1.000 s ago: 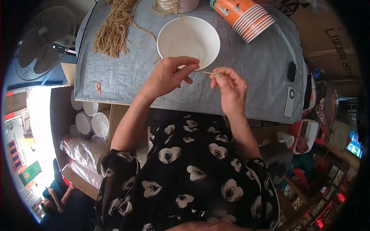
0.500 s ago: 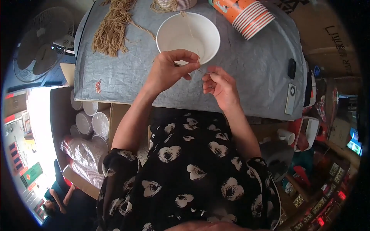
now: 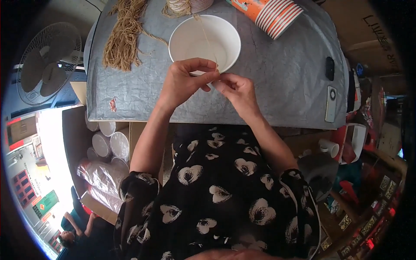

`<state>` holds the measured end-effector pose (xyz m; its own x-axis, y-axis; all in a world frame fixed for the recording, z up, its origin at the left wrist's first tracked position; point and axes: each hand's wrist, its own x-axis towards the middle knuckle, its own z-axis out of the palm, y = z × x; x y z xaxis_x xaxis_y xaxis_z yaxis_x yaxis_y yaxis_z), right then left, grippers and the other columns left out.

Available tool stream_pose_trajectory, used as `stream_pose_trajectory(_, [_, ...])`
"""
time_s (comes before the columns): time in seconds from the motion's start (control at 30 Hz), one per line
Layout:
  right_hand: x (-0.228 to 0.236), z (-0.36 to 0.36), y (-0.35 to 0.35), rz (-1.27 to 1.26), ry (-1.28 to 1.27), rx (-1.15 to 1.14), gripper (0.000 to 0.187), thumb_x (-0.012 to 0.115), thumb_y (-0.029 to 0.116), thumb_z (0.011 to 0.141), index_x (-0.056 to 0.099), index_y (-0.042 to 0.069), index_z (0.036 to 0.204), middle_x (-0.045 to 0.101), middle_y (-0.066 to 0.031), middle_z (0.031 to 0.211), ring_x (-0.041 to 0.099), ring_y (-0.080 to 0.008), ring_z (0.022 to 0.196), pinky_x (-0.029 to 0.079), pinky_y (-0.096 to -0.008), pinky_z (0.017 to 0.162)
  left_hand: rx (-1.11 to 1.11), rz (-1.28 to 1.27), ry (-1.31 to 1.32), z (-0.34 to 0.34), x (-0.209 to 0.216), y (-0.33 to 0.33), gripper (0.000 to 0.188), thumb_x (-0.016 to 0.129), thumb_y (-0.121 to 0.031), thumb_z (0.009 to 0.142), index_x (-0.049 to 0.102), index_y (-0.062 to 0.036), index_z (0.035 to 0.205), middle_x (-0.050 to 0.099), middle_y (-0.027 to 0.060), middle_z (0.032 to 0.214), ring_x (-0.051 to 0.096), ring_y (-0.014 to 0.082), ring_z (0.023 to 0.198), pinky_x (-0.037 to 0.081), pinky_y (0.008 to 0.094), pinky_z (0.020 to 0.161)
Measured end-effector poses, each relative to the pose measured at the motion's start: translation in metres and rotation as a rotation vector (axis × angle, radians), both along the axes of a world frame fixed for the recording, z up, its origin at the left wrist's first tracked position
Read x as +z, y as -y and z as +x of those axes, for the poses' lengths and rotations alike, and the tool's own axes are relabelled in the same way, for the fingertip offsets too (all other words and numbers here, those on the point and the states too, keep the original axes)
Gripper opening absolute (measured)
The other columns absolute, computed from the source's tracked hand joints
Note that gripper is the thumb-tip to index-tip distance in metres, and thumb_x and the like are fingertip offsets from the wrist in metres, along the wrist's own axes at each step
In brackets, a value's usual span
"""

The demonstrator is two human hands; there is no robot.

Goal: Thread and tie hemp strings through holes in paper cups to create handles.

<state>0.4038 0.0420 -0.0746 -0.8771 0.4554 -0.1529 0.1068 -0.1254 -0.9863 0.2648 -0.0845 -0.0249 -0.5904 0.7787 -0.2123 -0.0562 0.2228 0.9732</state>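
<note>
A thin tan string [image 3: 206, 37] hangs from the near-top rim of a white paper bucket [image 3: 175, 41] and runs down across its mouth to my fingers. Thumb and forefinger of my left hand [image 3: 184, 82] pinch the string just over the bucket's near rim. Against those fingertips sits my right hand [image 3: 240, 92], its thumb and forefinger pressed together; whatever lies between them is too small to make out. A thicker cord [image 3: 154, 36] leads from the bucket's left side to a bundle of tan twine [image 3: 121, 47].
On the grey-covered table [image 3: 277, 82] are stacked orange paper cups [image 3: 275, 19], a string-wrapped white stack [image 3: 188, 6], a black object [image 3: 329, 68], a white remote-like device [image 3: 331, 104] and a small reddish scrap [image 3: 113, 105]. A carton of white tubs [image 3: 101, 144] stands at lower left, near a fan [image 3: 50, 65].
My right hand has moved left and up to meet my left fingertips; its fingers have closed from a looser curl. The left hand still pinches the string. The whole view has shifted slightly.
</note>
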Motion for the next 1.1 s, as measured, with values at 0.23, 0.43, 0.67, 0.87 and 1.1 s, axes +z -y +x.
stream_pose_trajectory(0.23, [-0.014,-0.009,0.012,-0.094,-0.047,-0.137,0.013,0.074,0.009,0.089,0.074,0.001,0.100,0.065,0.0044,0.080,0.057,-0.0029,0.076,0.046,-0.0206,0.067,0.021,0.043,-0.006,-0.001,-0.006,-0.005,0.021,0.079,-0.010,0.086,0.074,0.0011,0.103,0.075,0.0079,0.090,0.067,0.0099,0.068,0.056,0.0236,0.056])
stream_pose_trajectory(0.43, [-0.001,0.029,0.000,0.081,0.080,-0.044,0.009,0.072,0.004,0.089,0.069,-0.002,0.095,0.067,0.0006,0.088,0.059,-0.0052,0.079,0.047,-0.0209,0.071,0.032,-0.018,-0.008,-0.003,-0.003,-0.004,0.015,0.080,-0.011,0.084,0.077,-0.0031,0.096,0.075,0.0028,0.086,0.065,0.0062,0.065,0.054,0.0227,0.052])
stream_pose_trajectory(0.67, [0.064,0.031,-0.018,0.599,-0.272,-0.010,0.006,0.069,-0.004,0.088,0.066,-0.002,0.092,0.064,-0.0057,0.090,0.060,-0.0123,0.078,0.049,-0.0252,0.069,-0.049,0.006,-0.035,-0.005,0.000,0.000,0.011,0.076,-0.012,0.088,0.076,-0.0035,0.095,0.073,0.0009,0.083,0.065,0.0068,0.062,0.053,0.0225,0.052])
stream_pose_trajectory(0.87, [0.061,-0.005,-0.036,0.735,-0.283,0.039,0.005,0.068,0.003,0.092,0.065,-0.001,0.094,0.064,-0.0032,0.087,0.061,-0.0113,0.077,0.049,-0.0281,0.067,-0.072,0.021,-0.067,-0.001,0.004,0.001,0.011,0.072,-0.013,0.092,0.072,-0.0031,0.098,0.071,0.0012,0.078,0.065,0.0073,0.060,0.053,0.0231,0.052])
stream_pose_trajectory(1.1, [0.033,0.010,-0.040,0.379,0.001,-0.055,0.017,0.065,0.007,0.095,0.071,-0.003,0.108,0.069,-0.0026,0.087,0.061,-0.0059,0.075,0.049,-0.0221,0.068,-0.044,0.014,-0.056,-0.006,0.002,-0.001,0.011,0.074,-0.013,0.090,0.075,-0.0027,0.094,0.072,0.0019,0.080,0.063,0.0064,0.060,0.052,0.0230,0.050])
